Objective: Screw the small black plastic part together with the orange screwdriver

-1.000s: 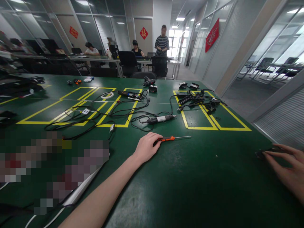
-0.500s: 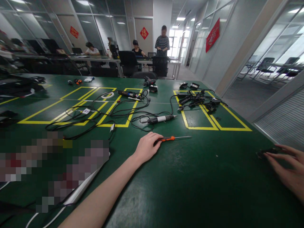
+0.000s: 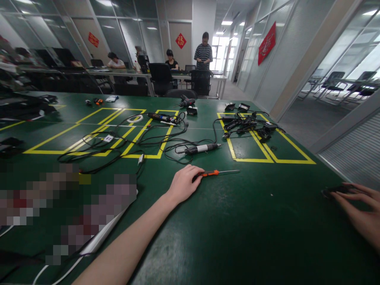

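My left hand (image 3: 184, 183) rests on the green table, its fingers closed around the handle of an orange and black screwdriver (image 3: 211, 173). The thin metal shaft points to the right and lies close to the tabletop. At the far right edge, my right hand (image 3: 360, 208) grips a small dark object (image 3: 335, 190) between thumb and fingers; its kind cannot be made out. Just beyond the screwdriver lies a grey and black corded electric screwdriver (image 3: 202, 149).
Black cables (image 3: 133, 138) loop across the yellow-taped table (image 3: 252, 229). A heap of black parts (image 3: 246, 124) lies at the back right, a cordless drill (image 3: 186, 102) at the far edge. A white power strip (image 3: 103, 231) is at left, partly blurred out. People sit and stand beyond.
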Tool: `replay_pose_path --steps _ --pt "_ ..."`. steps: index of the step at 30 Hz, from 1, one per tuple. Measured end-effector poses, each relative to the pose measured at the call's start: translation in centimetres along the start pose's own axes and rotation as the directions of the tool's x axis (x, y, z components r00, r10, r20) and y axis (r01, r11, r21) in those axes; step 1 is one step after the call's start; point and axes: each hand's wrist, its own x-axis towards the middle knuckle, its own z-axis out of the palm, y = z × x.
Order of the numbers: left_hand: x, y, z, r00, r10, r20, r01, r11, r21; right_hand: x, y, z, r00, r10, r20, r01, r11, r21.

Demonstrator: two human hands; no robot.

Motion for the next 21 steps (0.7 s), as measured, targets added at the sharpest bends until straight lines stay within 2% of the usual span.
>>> replay_pose_path --steps 3,5,16,21 --pt "0.00 0.05 -0.05 1.000 0.000 -0.001 0.000 1.000 0.000 -0.04 0.43 -0.04 0.991 -0.119 0.059 0.120 0.992 -0.024" --pt "0.01 0.06 -0.06 1.000 -0.001 -0.002 0.001 1.000 0.002 -0.10 0.63 -0.08 0.986 -0.148 0.073 0.152 0.987 -0.045" --pt "0.03 0.04 -0.02 1.000 0.001 0.001 -0.001 1.000 0.010 -0.25 0.13 -0.31 0.983 -0.152 0.103 0.167 0.972 -0.163" --pt "0.00 -0.02 -0.01 1.000 -0.005 0.015 0.004 1.000 0.014 -0.50 0.79 0.12 0.986 -0.149 0.075 0.158 0.979 -0.132"
